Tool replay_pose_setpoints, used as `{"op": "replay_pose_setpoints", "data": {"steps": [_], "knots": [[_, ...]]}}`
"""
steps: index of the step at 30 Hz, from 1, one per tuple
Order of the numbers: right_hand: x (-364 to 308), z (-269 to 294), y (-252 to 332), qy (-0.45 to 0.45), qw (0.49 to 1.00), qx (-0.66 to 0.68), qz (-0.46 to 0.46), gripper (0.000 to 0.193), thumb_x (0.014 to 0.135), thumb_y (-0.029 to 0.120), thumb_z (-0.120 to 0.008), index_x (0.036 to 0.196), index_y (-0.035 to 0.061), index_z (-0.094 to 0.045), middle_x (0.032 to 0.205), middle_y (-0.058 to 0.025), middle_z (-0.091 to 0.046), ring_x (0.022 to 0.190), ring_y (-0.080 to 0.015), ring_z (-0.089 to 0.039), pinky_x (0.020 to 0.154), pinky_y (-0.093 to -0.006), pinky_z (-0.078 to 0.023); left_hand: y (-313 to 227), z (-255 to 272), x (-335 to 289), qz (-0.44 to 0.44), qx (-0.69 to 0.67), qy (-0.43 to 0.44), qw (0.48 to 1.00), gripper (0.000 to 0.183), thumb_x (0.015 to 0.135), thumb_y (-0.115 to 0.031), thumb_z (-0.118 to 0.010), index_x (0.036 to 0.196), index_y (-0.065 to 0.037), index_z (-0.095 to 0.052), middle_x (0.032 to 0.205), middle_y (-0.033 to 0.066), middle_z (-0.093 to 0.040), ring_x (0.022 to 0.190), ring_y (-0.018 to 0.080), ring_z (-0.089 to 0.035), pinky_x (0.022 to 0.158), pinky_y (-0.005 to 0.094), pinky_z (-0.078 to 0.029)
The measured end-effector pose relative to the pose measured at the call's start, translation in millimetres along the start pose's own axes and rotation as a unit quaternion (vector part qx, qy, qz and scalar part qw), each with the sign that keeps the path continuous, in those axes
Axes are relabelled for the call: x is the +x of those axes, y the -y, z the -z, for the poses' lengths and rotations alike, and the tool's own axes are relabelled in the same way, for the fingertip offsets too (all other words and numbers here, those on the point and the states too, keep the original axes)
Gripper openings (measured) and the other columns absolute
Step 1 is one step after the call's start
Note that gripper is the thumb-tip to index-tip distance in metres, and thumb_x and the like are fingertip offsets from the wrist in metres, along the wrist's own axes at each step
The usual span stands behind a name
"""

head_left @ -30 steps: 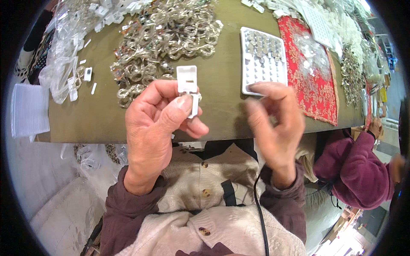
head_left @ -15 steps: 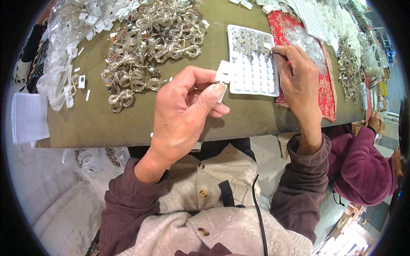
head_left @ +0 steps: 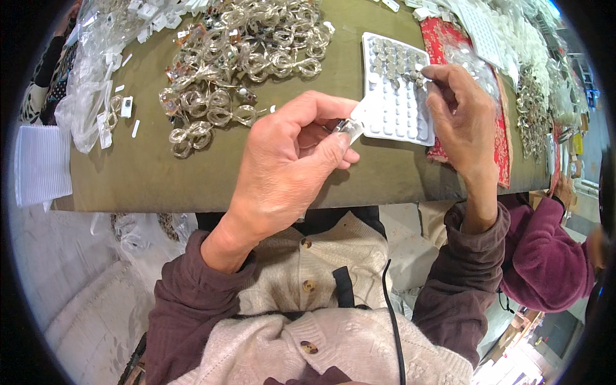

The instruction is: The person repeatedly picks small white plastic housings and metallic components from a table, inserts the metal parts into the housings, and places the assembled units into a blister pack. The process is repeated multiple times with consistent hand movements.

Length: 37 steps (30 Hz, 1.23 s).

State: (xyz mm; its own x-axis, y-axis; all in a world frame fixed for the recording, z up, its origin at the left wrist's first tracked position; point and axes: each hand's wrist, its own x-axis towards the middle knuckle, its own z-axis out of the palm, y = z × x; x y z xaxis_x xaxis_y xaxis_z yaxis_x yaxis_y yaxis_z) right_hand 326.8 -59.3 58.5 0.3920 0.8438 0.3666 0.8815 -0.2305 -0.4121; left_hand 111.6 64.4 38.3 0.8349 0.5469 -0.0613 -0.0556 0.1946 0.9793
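In my left hand point(head_left: 282, 160), thumb and fingers pinch a small white plastic case point(head_left: 360, 119) with a shiny metallic part at its near end. Just beyond it lies a white blister tray point(head_left: 385, 136) with rows of round pockets. Silvery coin cells point(head_left: 393, 58) fill the far part of the tray, while the nearer pockets are bare. My right hand point(head_left: 465, 119) reaches over the tray's right edge. Its thumb and forefinger curl toward each other at the outermost cells, and what lies between the tips is too small to make out.
Coiled wire light strings point(head_left: 256, 58) are heaped at the back left. Clear plastic bags point(head_left: 86, 109) and a ribbed white stack point(head_left: 42, 163) occupy the left side. Red patterned cloth point(head_left: 504, 154) lies right of the tray. Another person's purple sleeve point(head_left: 548, 256) shows at far right.
The whole scene has shifted slightly rightward in the picture. The white case in my left hand has tilted, showing more of its metallic end. My right hand stays at the coin cells.
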Motion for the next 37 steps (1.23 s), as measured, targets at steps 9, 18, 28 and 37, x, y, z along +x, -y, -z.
{"op": "replay_pose_setpoints", "data": {"steps": [9,18,28,37], "knots": [[-1,-3,-3,0.019,0.995,-0.063,0.078,0.01,0.087,0.001,-0.061,0.097,0.003,-0.063,0.086,-0.0149,-0.06,0.077,-0.0366,-0.063,0.065,-0.0418,-0.05,-2,-5,4,-0.003,0.01,-0.033,0.999,0.026,0.086,0.006,-0.054,0.109,0.004,-0.065,0.089,0.0034,-0.067,0.069,0.0058,-0.062,0.064,0.0204,-0.053],[0,6,11,0.062,0.994,0.061,-0.065,0.011,0.087,0.005,-0.061,0.098,0.001,-0.061,0.091,-0.0182,-0.065,0.078,-0.037,-0.063,0.069,-0.0417,-0.05,-3,-2,6,0.014,0.0,-0.037,0.999,0.026,0.092,0.004,-0.055,0.117,0.007,-0.06,0.104,0.0107,-0.066,0.08,0.0124,-0.067,0.068,0.0241,-0.059],[-1,-5,12,0.051,0.996,-0.058,0.046,0.009,0.089,0.006,-0.062,0.097,0.0026,-0.06,0.092,-0.0172,-0.063,0.082,-0.0389,-0.063,0.07,-0.0437,-0.051,-4,-2,8,0.024,-0.036,-0.04,0.998,0.025,0.09,0.005,-0.057,0.115,0.006,-0.06,0.1,0.0109,-0.066,0.078,0.0135,-0.067,0.068,0.0239,-0.058],[-22,-7,60,-0.005,0.998,0.038,-0.047,0.009,0.085,0.003,-0.069,0.094,0.0042,-0.065,0.084,-0.0094,-0.063,0.069,-0.0182,-0.062,0.063,-0.0293,-0.049,-4,-1,8,0.014,-0.049,-0.056,0.997,0.023,0.089,0.006,-0.055,0.111,0.005,-0.06,0.098,0.0104,-0.067,0.077,0.0125,-0.068,0.067,0.0231,-0.058]]}}
